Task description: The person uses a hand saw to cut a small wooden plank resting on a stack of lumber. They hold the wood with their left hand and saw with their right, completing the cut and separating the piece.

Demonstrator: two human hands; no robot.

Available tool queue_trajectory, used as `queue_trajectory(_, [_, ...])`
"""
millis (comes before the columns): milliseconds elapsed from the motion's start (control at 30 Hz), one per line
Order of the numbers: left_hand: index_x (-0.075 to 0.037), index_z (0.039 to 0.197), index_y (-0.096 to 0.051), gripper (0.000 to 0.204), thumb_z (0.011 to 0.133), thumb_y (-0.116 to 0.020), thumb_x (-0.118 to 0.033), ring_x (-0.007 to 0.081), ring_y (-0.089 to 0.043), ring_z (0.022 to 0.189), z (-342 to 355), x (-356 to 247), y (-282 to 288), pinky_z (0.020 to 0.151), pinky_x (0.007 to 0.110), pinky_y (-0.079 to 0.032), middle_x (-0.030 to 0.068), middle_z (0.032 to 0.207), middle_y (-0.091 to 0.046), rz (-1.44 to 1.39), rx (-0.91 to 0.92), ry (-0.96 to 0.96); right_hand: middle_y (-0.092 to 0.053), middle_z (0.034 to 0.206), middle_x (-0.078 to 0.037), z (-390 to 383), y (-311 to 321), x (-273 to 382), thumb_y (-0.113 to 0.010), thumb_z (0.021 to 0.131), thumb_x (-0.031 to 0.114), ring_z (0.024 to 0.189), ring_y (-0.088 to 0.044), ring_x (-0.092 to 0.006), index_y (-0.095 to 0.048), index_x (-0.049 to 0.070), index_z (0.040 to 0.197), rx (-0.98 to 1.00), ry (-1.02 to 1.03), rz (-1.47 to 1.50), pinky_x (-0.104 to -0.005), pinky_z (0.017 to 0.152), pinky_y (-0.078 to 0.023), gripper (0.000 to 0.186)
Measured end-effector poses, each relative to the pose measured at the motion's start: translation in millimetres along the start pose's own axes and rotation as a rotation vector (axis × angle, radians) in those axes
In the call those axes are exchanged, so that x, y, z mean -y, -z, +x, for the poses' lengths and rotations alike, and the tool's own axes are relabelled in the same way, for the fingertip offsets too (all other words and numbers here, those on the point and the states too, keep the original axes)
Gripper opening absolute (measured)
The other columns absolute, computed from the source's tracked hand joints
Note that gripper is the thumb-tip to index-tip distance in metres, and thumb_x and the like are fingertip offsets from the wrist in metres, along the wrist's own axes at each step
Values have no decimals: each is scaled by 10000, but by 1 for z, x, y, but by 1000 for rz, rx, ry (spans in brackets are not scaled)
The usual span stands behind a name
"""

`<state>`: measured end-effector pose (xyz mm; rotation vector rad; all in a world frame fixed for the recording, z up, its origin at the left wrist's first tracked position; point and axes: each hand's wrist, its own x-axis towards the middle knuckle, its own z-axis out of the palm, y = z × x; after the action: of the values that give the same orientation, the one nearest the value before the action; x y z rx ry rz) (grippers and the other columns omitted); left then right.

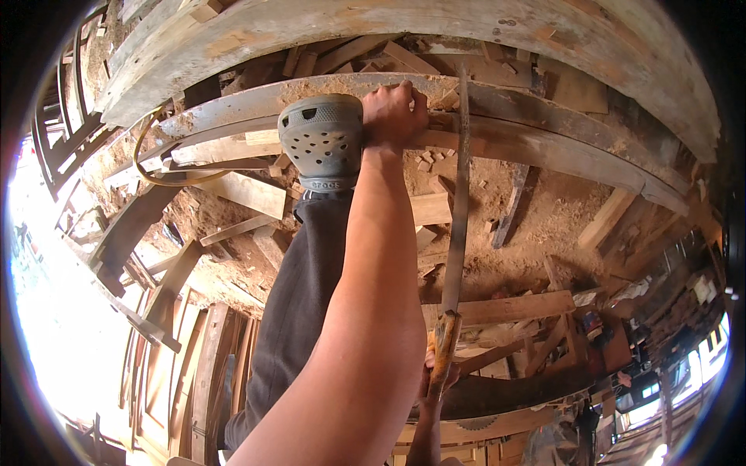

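My left arm reaches forward across the view, and my left hand (394,115) is closed over a piece of wood (437,124) on a long, dusty beam (233,101). Its fingertips are partly hidden. Beside that hand, a foot in a grey clog (321,138) presses on the same wood. Lower down, my right hand (433,378), partly covered by my left forearm, grips the worn wooden handle of a handsaw (457,233). The long, narrow blade points away from me, its far end crossing the beam just right of my left hand.
Sawdust and small wood blocks (427,161) cover the ground beneath the beam. A thick, pale timber (326,43) curves across the far side. Offcuts and boards (249,194) lie at left, a plank (505,308) at right. A yellowish hoop (141,155) stands near the beam's left end.
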<state>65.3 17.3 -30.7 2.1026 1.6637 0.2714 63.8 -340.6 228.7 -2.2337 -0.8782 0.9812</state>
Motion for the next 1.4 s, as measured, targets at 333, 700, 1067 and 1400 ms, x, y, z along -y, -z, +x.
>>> queue_trajectory(333, [-119, 785, -681, 216, 803, -577, -308, 408, -654, 677, 2, 3, -4, 621, 515, -521, 185, 711, -670, 36, 20, -24, -518, 823, -84, 0, -14, -24, -624, 827, -10, 699, -521, -180, -442, 43, 910, 70, -113, 284, -327, 665, -449, 207])
queue_trajectory(700, [-90, 765, -647, 196, 809, -581, -268, 410, -635, 646, 0, -2, 2, 603, 523, -502, 206, 701, -654, 15, -13, -55, -527, 795, -110, -3, -9, -27, -599, 833, 7, 612, -530, -203, -472, 23, 951, 115, -154, 141, -318, 594, -459, 174])
queue_trajectory(1067, [-112, 810, -687, 231, 820, -571, -311, 422, -655, 735, 1, -2, -1, 683, 529, -520, 209, 753, -671, 21, 50, 13, -517, 786, -90, 20, -8, -23, -605, 820, 66, 700, -527, -196, -469, 23, 873, 36, -172, 332, -345, 667, -471, 151])
queue_trajectory(1400, [-112, 772, -678, 200, 803, -591, -289, 419, -649, 666, -2, 2, -3, 617, 528, -516, 201, 712, -663, -43, -60, -61, -519, 918, -88, -9, -6, -16, -561, 834, -58, 811, -535, -204, -432, 24, 1027, -41, -348, 437, -357, 707, -485, 246])
